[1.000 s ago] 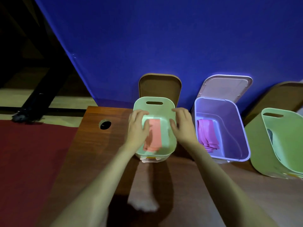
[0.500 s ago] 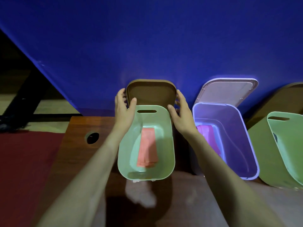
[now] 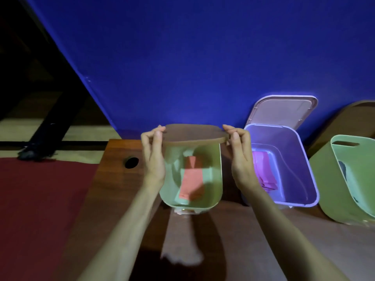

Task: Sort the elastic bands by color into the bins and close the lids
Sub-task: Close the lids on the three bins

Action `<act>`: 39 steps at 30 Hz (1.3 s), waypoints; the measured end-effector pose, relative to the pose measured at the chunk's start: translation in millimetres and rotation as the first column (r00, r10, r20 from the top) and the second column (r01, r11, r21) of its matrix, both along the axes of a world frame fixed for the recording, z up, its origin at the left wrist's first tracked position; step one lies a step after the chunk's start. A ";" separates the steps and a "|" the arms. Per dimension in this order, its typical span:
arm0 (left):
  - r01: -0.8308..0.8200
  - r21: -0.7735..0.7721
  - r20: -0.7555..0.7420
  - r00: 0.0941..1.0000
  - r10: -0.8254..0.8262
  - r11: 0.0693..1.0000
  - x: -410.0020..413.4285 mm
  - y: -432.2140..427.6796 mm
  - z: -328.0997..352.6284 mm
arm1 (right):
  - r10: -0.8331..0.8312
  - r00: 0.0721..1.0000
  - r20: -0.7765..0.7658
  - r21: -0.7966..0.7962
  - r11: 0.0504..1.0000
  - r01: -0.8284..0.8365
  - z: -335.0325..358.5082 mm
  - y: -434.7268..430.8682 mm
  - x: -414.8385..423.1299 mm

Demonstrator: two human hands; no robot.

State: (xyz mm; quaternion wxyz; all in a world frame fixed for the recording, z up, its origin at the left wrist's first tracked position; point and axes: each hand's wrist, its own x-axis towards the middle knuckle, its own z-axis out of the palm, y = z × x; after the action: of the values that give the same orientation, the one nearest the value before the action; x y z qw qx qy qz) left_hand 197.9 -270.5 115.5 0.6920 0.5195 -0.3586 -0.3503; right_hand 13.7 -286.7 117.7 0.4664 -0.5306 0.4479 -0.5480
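Your left hand (image 3: 153,157) and right hand (image 3: 241,157) each pinch an edge of the brown lid (image 3: 194,133) with thumb and fingertips closed on its rim, one at the left side and one at the right. You hold the lid nearly flat over the far end of the green bin (image 3: 188,205), so the bin's near half lies uncovered. Inside that bin a stack of coral bands (image 3: 192,183) lies along the bottom.

Just to the right stands the purple bin (image 3: 304,169), with pink bands (image 3: 263,171) in it and its purple lid (image 3: 284,110) raised against the blue wall (image 3: 203,57). Further right is a second green bin (image 3: 324,189) holding something dark that cannot be made out, with another brown lid (image 3: 349,118) up behind it.

All three bins stand on the wooden bench (image 3: 121,179), which has a round hole (image 3: 132,162) just left of your left hand.
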 end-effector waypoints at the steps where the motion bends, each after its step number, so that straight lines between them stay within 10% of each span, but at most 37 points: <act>1: 0.022 0.005 0.012 1.000 -0.022 1.000 -1.0 10.6 -2.7 | 0.016 0.999 0.038 -0.008 1.000 -0.016 -0.2 8.2 0.0; 15: -0.006 0.404 0.345 0.927 -0.146 0.915 -17.1 77.8 -50.2 | 0.036 0.981 -0.192 0.073 0.997 -0.022 -64.2 83.7 10.4; 30: 0.138 0.317 -0.191 0.978 -0.079 0.938 -11.2 89.9 -63.6 | 0.064 0.972 -0.226 -0.013 0.998 -0.068 -73.5 85.8 4.0; 39: 0.169 0.244 -0.181 0.975 -0.127 0.955 -12.5 97.0 -65.5 | 0.071 0.983 -0.171 -0.012 0.997 -0.074 -72.6 88.6 -1.9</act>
State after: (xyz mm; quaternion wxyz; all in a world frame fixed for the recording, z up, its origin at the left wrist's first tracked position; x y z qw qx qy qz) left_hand 185.4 -173.4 50.0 0.6172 0.5463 -0.2902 -0.4862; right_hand 11.8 -198.1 45.2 0.4412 -0.5956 0.4615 -0.4875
